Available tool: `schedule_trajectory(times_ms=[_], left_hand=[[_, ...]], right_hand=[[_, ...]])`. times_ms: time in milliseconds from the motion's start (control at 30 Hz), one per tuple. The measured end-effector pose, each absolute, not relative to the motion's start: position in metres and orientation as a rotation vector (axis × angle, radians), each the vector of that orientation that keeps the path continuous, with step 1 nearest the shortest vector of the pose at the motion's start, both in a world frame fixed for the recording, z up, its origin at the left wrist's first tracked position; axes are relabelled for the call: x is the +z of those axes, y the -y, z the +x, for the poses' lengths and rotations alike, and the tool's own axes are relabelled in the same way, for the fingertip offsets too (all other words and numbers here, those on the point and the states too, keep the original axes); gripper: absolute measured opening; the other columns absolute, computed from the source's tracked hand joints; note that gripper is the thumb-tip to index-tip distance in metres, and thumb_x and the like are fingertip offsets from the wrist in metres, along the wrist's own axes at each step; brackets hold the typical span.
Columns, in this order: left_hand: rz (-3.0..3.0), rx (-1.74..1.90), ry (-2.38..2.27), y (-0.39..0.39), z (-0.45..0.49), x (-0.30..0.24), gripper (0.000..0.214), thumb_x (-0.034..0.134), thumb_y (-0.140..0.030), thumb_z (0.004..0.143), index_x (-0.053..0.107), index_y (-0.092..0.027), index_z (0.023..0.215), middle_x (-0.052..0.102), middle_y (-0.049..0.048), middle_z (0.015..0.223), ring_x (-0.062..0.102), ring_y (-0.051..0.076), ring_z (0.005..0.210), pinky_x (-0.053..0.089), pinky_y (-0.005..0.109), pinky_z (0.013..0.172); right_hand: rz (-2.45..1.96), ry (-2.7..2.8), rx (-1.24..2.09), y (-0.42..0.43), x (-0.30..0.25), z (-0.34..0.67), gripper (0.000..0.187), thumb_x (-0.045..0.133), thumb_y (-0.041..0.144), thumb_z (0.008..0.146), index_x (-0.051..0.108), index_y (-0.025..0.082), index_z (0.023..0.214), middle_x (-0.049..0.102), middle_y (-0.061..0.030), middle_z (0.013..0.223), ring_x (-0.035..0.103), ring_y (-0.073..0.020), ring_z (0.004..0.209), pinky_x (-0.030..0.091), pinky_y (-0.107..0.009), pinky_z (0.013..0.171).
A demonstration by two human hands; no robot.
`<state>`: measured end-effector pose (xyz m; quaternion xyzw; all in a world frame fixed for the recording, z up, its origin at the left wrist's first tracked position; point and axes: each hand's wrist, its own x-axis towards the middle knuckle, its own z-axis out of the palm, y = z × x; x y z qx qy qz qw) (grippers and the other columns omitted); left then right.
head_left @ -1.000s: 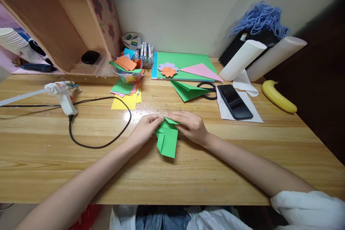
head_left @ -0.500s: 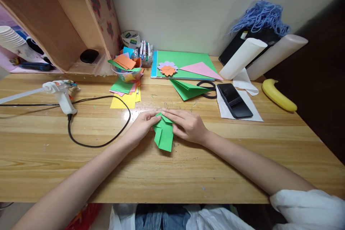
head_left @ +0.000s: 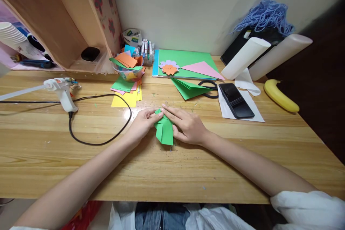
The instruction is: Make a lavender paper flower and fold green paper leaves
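Note:
A small green piece of folded paper (head_left: pixel 166 133) is held between my two hands above the middle of the table. My left hand (head_left: pixel 144 122) pinches its upper left edge with thumb and fingers. My right hand (head_left: pixel 190 125) grips the upper right side, its fingers lying over the top fold and its thumb at the right edge. Creased flaps show on the paper's left side and top; its lower end hangs free towards me. The fingertips cover part of the upper edge.
A glue gun (head_left: pixel 63 93) with a looping black cord lies left. Behind are a tub of coloured paper (head_left: pixel 128 70), a folded green sheet (head_left: pixel 187 89) over black-handled scissors (head_left: pixel 211 90), and paper flowers (head_left: pixel 169 67). Rightward lie a phone (head_left: pixel 235 100) and a banana (head_left: pixel 280 97).
The green paper's lower end has tipped up slightly, and my right fingers have slid over its top fold, pressing the flap down. Both hands keep hold of it. The view has shifted slightly.

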<state>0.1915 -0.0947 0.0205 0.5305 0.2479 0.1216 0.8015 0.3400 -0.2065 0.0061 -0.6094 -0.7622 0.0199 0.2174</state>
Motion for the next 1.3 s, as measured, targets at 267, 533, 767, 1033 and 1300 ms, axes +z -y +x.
schedule_trajectory(times_ms=[267, 533, 767, 1033, 1300], left_hand=[[1.293, 0.330, -0.621, 0.095, 0.196, 0.020, 0.030, 0.063, -0.030, 0.070, 0.060, -0.011, 0.094, 0.066, 0.0049, 0.078, 0.060, 0.016, 0.071, 0.045, 0.026, 0.068], [1.370, 0.318, -0.667, 0.102, 0.196, 0.023, 0.022, 0.059, -0.029, 0.074, 0.056, -0.014, 0.089, 0.061, 0.0003, 0.070, 0.057, 0.012, 0.066, 0.043, 0.022, 0.060], [1.370, 0.318, -0.694, 0.105, 0.196, 0.024, 0.028, 0.066, -0.022, 0.067, 0.054, -0.013, 0.091, 0.064, 0.0016, 0.074, 0.060, 0.013, 0.066, 0.045, 0.022, 0.060], [1.377, 0.283, -0.648, 0.106, 0.197, 0.024, 0.024, 0.065, -0.021, 0.067, 0.058, -0.013, 0.089, 0.064, 0.0007, 0.072, 0.059, 0.012, 0.065, 0.044, 0.023, 0.060], [1.381, 0.239, -0.639, 0.107, 0.196, 0.022, 0.021, 0.065, -0.026, 0.067, 0.058, -0.013, 0.082, 0.063, 0.0009, 0.069, 0.057, 0.013, 0.062, 0.042, 0.022, 0.056]], right_hand=[[-1.645, 1.473, 0.498, 0.203, 0.006, 0.342, 0.024, 0.041, 0.027, 0.086, 0.054, 0.018, 0.104, 0.062, -0.0065, 0.097, 0.058, -0.0157, 0.083, 0.047, -0.028, 0.070], [-1.568, 1.294, 0.747, 0.199, 0.002, 0.343, 0.018, 0.050, 0.033, 0.082, 0.052, 0.017, 0.075, 0.051, 0.0012, 0.066, 0.046, -0.0094, 0.057, 0.037, -0.021, 0.052], [-1.529, 1.314, 0.793, 0.200, 0.005, 0.341, 0.018, 0.051, 0.033, 0.081, 0.052, 0.016, 0.073, 0.050, 0.0015, 0.065, 0.044, -0.0091, 0.057, 0.036, -0.021, 0.053], [-1.437, 1.257, 0.909, 0.197, 0.005, 0.343, 0.019, 0.051, 0.032, 0.081, 0.051, 0.016, 0.071, 0.047, 0.0020, 0.065, 0.043, -0.0085, 0.057, 0.035, -0.021, 0.053], [-1.441, 1.239, 0.935, 0.201, 0.007, 0.334, 0.019, 0.050, 0.037, 0.082, 0.050, 0.018, 0.079, 0.048, 0.0016, 0.069, 0.045, -0.0099, 0.061, 0.037, -0.021, 0.055]])
